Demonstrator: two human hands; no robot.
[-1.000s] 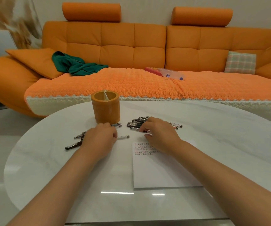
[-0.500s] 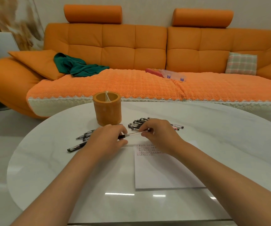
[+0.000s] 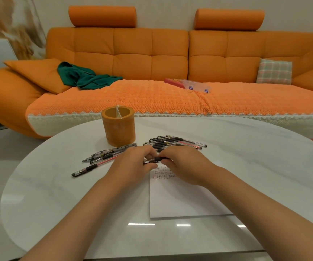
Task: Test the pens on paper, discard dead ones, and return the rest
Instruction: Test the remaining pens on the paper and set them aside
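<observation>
An orange sofa [image 3: 152, 59] fills the background, with a green cloth [image 3: 84, 77] and a plaid cushion [image 3: 274, 71] lying on it. In front of it is the white oval tabletop [image 3: 255, 166]. A sheet of paper [image 3: 180, 200] lies on it, with rows of small scribbles near its far edge. Behind and to the left stands an orange pen holder [image 3: 118, 127]. A loose group of pens [image 3: 106, 155] lies left of the hands, and a tidy row of pens [image 3: 176, 142] lies behind them. The left hand [image 3: 131, 166] and right hand [image 3: 185, 164] meet just above the paper's far edge, and the curled fingers of both pinch one black-grip pen [image 3: 156, 160] between them.
</observation>
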